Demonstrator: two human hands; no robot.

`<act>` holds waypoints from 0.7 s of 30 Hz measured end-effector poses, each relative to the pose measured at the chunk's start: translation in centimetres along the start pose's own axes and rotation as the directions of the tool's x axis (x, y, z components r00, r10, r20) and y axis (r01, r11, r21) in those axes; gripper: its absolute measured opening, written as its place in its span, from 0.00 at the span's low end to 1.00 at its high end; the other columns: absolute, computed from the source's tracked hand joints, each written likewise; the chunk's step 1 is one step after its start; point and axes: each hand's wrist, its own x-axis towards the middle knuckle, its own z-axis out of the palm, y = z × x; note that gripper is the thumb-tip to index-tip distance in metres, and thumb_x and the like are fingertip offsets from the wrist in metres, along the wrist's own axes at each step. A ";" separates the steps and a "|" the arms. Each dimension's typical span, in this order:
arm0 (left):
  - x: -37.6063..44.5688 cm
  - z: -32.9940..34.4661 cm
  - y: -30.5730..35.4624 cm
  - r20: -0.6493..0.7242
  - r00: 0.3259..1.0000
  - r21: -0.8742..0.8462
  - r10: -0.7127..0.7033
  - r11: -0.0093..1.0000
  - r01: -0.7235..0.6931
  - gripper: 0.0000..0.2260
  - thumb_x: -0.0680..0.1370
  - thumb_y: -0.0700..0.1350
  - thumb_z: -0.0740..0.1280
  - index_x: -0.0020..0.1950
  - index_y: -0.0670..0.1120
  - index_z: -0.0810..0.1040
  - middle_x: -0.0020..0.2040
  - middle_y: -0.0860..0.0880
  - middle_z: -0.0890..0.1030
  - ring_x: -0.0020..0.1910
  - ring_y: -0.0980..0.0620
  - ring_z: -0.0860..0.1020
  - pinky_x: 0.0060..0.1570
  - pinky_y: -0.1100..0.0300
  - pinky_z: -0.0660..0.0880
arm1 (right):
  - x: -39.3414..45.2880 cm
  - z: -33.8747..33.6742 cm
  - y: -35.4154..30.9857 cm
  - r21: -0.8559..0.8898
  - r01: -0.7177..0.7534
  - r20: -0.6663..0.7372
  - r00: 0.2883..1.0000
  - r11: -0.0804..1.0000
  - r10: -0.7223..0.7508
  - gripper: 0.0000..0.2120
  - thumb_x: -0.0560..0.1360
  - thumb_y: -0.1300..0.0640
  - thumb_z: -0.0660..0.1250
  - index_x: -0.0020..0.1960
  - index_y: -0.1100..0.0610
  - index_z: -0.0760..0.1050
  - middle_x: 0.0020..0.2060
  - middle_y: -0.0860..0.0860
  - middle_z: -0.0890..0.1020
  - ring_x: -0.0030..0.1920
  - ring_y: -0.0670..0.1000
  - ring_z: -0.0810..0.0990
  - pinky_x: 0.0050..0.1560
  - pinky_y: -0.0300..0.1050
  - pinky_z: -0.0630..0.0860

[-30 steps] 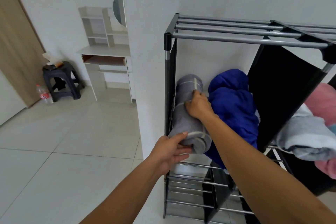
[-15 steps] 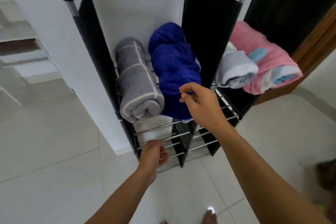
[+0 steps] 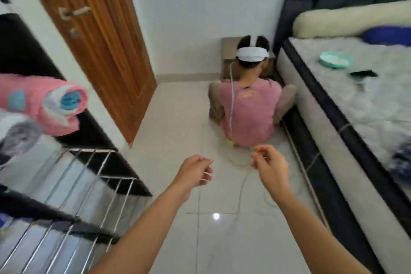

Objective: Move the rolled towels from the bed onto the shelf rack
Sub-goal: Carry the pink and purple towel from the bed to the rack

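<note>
Hands: left hand [image 3: 195, 171] and right hand [image 3: 268, 162] loosely curled, empty, over floor. Rack [image 3: 73, 176] at left holds pink towel [image 3: 44, 104]. Bed [image 3: 355, 104] at right; dark bundle [image 3: 402, 160] at its edge, likely next towel. Advice: grasp roll around middle to keep it rolled.

I am seeing no text, label, brand or number that I can read anywhere here; the only mark that is looking like print is a small yellow-orange patch on the back of the pink shirt [image 3: 246, 104] of the person sitting on the floor ahead of me, and it is showing too blurred and too small for me to make out any letters
</note>
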 end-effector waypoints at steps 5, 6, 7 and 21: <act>0.1 18.0 1.8 0.321 0.947 0.238 0.026 0.965 -0.107 0.07 0.79 0.45 0.64 0.41 0.47 0.73 0.37 0.49 0.78 0.32 0.53 0.76 0.34 0.63 0.71 | -0.9 -16.7 8.4 0.157 -0.264 -0.244 0.923 0.952 0.297 0.07 0.75 0.67 0.62 0.49 0.60 0.76 0.36 0.55 0.81 0.30 0.47 0.79 0.36 0.41 0.76; 0.0 21.5 1.7 0.384 0.923 0.272 0.016 0.954 -0.130 0.07 0.79 0.45 0.63 0.41 0.48 0.73 0.37 0.49 0.78 0.32 0.53 0.76 0.34 0.63 0.71 | -1.3 -19.8 10.1 0.181 -0.302 -0.263 0.902 0.936 0.342 0.06 0.75 0.67 0.62 0.49 0.60 0.76 0.34 0.53 0.81 0.29 0.46 0.79 0.35 0.41 0.75; -0.1 24.7 1.5 0.438 0.899 0.306 -0.002 0.940 -0.148 0.07 0.79 0.45 0.63 0.41 0.48 0.73 0.37 0.49 0.78 0.32 0.53 0.76 0.33 0.63 0.70 | -1.8 -22.6 11.6 0.209 -0.339 -0.274 0.880 0.918 0.387 0.06 0.75 0.66 0.62 0.49 0.60 0.76 0.34 0.53 0.81 0.29 0.47 0.78 0.35 0.41 0.75; -0.1 57.4 -1.1 0.722 0.590 0.562 -0.363 0.804 -0.193 0.07 0.79 0.49 0.64 0.44 0.47 0.73 0.42 0.49 0.77 0.35 0.53 0.77 0.38 0.60 0.74 | -5.0 -45.0 23.4 0.600 -0.488 -0.419 0.483 0.634 0.769 0.09 0.76 0.65 0.64 0.56 0.61 0.72 0.42 0.56 0.78 0.35 0.51 0.77 0.37 0.44 0.74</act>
